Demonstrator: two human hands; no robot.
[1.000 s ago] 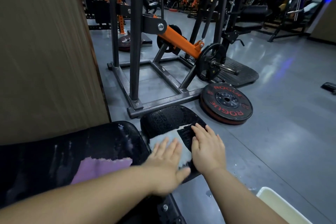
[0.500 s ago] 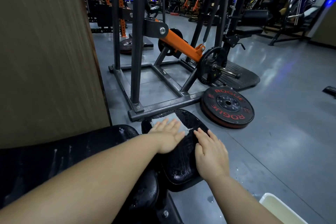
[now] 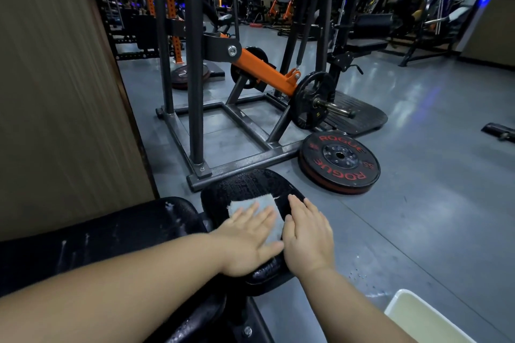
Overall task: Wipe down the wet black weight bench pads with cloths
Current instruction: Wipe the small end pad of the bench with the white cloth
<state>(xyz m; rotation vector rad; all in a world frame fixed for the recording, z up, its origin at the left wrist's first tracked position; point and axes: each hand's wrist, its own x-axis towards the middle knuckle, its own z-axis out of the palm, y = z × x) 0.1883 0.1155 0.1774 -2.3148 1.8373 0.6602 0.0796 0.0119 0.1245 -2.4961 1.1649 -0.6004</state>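
**Seat pad (image 3: 250, 184) under both hands, cloth (image 3: 245, 205) pressed flat on it**

A brown wall panel (image 3: 55, 92) fills the left side, and grey floor (image 3: 418, 203) runs off to the right. A dark steel machine frame (image 3: 237, 164) with an orange arm (image 3: 264, 72) stands ahead, its base bar just beyond the seat pad. The long black back pad (image 3: 111, 231) lies at lower left, streaked with pale wet marks and ending just beside the seat pad. A black plate (image 3: 340, 161) with red lettering rests on the floor to the right of the frame, tilted against its base bar. The rounded black seat pad sits in the middle foreground, its far half beaded with water. A white tub (image 3: 418, 317) shows its corner at lower right.

The left hand (image 3: 248, 239), a little blurred, lies palm down with fingers straight and spread, pressing on the cloth without gripping it. The right hand (image 3: 309, 234) lies flat on the pad's right edge, fingers straight and holding nothing visible, its thumb side touching the left hand. The pale cloth shows beyond the left fingertips, near the pad's middle. Small drops (image 3: 362, 276) dot the floor near the right wrist.
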